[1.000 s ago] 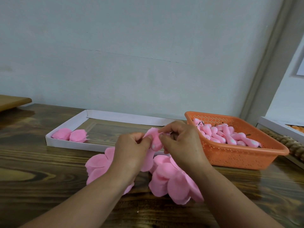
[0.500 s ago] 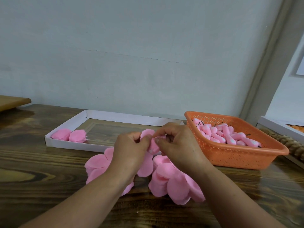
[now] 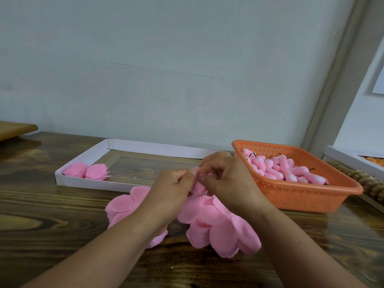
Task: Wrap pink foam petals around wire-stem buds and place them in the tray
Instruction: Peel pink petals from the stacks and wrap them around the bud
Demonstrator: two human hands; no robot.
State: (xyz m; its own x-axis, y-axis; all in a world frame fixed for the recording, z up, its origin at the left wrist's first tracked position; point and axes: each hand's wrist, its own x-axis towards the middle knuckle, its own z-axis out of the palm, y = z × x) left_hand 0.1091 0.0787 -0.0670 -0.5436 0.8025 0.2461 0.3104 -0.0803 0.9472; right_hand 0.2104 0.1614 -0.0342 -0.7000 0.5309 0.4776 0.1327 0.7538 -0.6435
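Loose petals (image 3: 220, 231) lie nearest on the worktop (image 3: 62, 235). Above them left hand (image 3: 172, 188) and right hand (image 3: 230, 181) both pinch the half-wrapped bud (image 3: 198, 187), fingers curled, axis unclear. Tray (image 3: 87, 183) lies beyond-left, nearer the left hand; basket (image 3: 301, 196) right.

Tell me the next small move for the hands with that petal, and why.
Probably press the petal snug around the bud: both the left hand and the right hand pinch it above the loose petals, so wrapping looks unfinished. The white tray holds two finished flowers, so it likely goes there afterwards.
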